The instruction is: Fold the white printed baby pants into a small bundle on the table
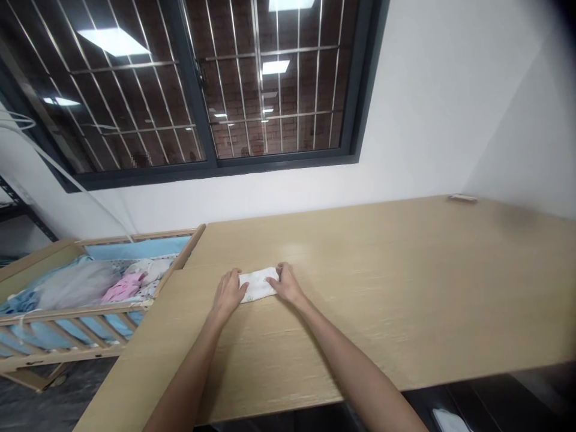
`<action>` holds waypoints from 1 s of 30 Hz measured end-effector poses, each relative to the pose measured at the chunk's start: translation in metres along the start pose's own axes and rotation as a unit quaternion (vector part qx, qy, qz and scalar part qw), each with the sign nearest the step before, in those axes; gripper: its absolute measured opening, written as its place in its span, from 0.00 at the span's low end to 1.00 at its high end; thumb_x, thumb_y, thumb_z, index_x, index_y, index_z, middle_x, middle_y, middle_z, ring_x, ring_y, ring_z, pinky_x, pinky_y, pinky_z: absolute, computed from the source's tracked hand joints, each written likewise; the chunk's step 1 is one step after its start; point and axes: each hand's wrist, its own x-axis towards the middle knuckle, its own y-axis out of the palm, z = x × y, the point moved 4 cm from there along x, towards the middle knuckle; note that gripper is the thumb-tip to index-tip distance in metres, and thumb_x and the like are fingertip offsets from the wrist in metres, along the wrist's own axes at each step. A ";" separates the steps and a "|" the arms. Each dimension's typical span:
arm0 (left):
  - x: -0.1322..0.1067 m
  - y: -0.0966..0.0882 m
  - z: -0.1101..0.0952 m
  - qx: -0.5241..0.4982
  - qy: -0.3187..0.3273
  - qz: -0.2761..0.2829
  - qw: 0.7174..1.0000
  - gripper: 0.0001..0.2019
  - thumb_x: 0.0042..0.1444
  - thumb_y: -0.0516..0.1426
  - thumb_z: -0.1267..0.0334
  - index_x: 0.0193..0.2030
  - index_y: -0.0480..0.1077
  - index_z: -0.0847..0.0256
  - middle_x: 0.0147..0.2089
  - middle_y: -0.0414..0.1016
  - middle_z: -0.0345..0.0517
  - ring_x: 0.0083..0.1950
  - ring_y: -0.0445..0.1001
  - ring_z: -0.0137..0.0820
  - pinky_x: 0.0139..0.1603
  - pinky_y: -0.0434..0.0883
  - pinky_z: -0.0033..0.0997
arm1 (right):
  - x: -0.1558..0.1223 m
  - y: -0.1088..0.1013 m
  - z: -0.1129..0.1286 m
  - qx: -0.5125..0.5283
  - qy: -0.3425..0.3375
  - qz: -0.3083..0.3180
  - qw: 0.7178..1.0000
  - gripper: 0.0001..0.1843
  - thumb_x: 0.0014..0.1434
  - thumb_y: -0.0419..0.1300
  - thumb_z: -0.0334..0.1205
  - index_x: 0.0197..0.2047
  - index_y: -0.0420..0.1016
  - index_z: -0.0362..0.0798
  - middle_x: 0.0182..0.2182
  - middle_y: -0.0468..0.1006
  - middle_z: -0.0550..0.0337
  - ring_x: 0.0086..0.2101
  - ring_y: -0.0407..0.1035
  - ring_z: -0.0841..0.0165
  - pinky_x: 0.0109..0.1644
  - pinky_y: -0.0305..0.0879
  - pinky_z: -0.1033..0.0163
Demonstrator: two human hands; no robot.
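A small white cloth [258, 284], folded into a rectangle with faint printed marks, lies on the wooden table [382, 288]. My left hand [230, 292] grips its left end, the thumb on top at the edge and the fingers curled at the far side. At the right end, my right hand [287, 283] holds the cloth the same way, its thumb pressing on the upper face. The fingertips under or behind the cloth are partly hidden.
Left of the table stands a wooden crib [81, 315] with blue lining, holding a pink cloth [123, 287] and other fabrics. A barred window [270, 90] is behind. A small flat object [462, 198] lies at the table's far right. Something white [450, 420] sits below the front edge.
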 end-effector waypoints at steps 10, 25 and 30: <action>-0.035 0.048 -0.037 0.087 0.135 0.030 0.986 0.38 0.69 0.39 0.43 0.75 0.42 0.72 0.77 0.46 0.65 0.78 0.43 0.44 0.76 0.44 0.51 | -0.025 0.015 0.042 -0.176 -0.262 0.173 0.933 0.33 0.68 0.47 0.41 0.74 0.52 0.46 0.71 0.56 0.48 0.71 0.45 0.60 0.74 0.37 0.47; -0.040 0.036 -0.010 0.261 0.083 0.027 0.962 0.47 0.66 0.36 0.36 0.72 0.46 0.85 0.76 0.44 0.75 0.78 0.41 0.50 0.75 0.45 0.49 | -0.023 -0.005 0.031 -0.201 -0.151 0.232 0.940 0.39 0.72 0.38 0.57 0.76 0.45 0.40 0.74 0.44 0.48 0.73 0.36 0.59 0.74 0.32 0.50; -0.036 0.017 -0.023 0.240 0.171 0.030 0.955 0.39 0.65 0.43 0.37 0.70 0.58 0.70 0.75 0.53 0.65 0.75 0.53 0.50 0.71 0.52 0.53 | -0.020 -0.015 0.031 -0.179 -0.199 0.195 0.944 0.40 0.67 0.50 0.55 0.75 0.49 0.44 0.75 0.35 0.47 0.73 0.32 0.55 0.73 0.37 0.47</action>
